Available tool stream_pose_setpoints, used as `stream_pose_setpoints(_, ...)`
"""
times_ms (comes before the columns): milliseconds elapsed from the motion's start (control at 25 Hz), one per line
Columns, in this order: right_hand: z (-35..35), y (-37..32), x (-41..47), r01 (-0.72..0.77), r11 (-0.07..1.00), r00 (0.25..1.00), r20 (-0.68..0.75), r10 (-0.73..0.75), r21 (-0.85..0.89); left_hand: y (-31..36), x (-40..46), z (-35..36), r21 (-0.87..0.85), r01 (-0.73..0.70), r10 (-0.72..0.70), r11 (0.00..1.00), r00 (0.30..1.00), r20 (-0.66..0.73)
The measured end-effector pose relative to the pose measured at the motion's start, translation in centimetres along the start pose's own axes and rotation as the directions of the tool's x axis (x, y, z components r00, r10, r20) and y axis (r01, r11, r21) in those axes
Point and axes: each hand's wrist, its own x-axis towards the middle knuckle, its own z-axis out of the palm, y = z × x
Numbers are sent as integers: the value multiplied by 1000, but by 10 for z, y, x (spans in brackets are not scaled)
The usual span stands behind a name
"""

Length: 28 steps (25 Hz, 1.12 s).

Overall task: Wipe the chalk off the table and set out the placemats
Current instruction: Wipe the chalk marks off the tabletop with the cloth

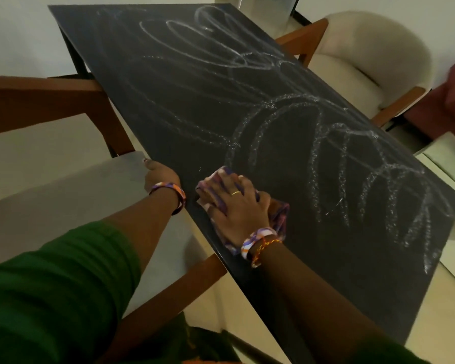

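Note:
A black table (195, 106) runs from near me to the far left, covered in white chalk loops and scribbles (326, 143). My right hand (234, 203) lies flat with spread fingers on a purple and pink patterned cloth (280, 214), pressing it onto the table close to the near left edge. My left hand (159, 173) rests at the table's left edge, fingers curled over the side; what they touch is hidden. No placemats are in view.
A wooden chair with a pale seat (63, 200) stands under the table's left side. A cream armchair (371, 64) sits at the far right. A dark red seat (447, 101) and a white surface (447, 158) lie to the right.

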Motion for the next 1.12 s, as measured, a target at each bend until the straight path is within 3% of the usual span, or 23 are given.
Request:
stream_pose_setpoints(80, -9, 40, 14, -166, 986, 986, -5, 166, -5, 0, -10, -4, 84, -87, 86, 993, 996, 17)
stream_pose_setpoints(120, -15, 59, 21, -312, 950, 950, 24, 312, 15, 5, -18, -4, 47, -30, 29, 998, 999, 27)
stream_pose_setpoints(200, -25, 74, 29, -529, 848, 847, 81, 525, 39, 7, -18, -3, -47, 1, -4, 999, 998, -61)
stream_pose_setpoints(240, -26, 65, 30, -538, 843, 841, 75, 536, 15, 4, -15, -4, -60, -23, 16, 998, 993, -118)
stream_pose_setpoints(280, -24, 45, 29, -484, 875, 874, 56, 483, -3, 4, -17, -6, -78, 3, -13, 997, 992, -124)
stream_pose_setpoints(360, -15, -2, 21, -222, 975, 974, 33, 222, -23, 3, -21, -5, -8, -35, 34, 999, 997, -71)
stream_pose_setpoints(400, -10, -21, 13, -83, 996, 996, 41, 84, -32, 3, -22, -5, 58, -45, 48, 997, 998, -48)
stream_pose_setpoints(440, -7, -30, 9, 8, 999, 999, 50, -6, -50, 6, -27, -7, 21, 23, -23, 999, 1000, -19)
stream_pose_setpoints(480, -11, -26, 10, 45, 997, 998, 56, -41, -60, 5, -24, -6, 16, 33, -33, 999, 999, -20)
stream_pose_setpoints(520, -16, -13, 16, 23, 998, 998, 60, -19, -52, 5, -25, -7, 37, 12, -12, 999, 1000, -3)
stream_pose_setpoints(600, -28, 27, 28, -162, 986, 984, 68, 164, -22, 1, -20, -8, 83, -22, 22, 996, 1000, 4)
stream_pose_setpoints(720, -42, 72, 35, -482, 876, 864, 162, 476, -3, 2, -21, -7, -28, 18, -18, 999, 1000, 18)
stream_pose_setpoints(800, -39, 55, 33, -455, 889, 876, 155, 457, -50, 4, -26, -8, -8, 1, 0, 1000, 1000, 23)
stream_pose_setpoints(920, -26, -7, 24, -133, 986, 978, 146, 146, -100, 5, -27, -9, -45, 34, -33, 998, 999, 20)
stream_pose_setpoints(1000, -23, -21, 23, 8, 993, 982, 186, 14, -117, 4, -26, -9, -43, 45, -44, 998, 999, 28)
stream_pose_setpoints(1120, -36, 21, 34, -168, 985, 971, 163, 174, -51, 3, -23, -8, -30, 45, -45, 999, 999, 23)
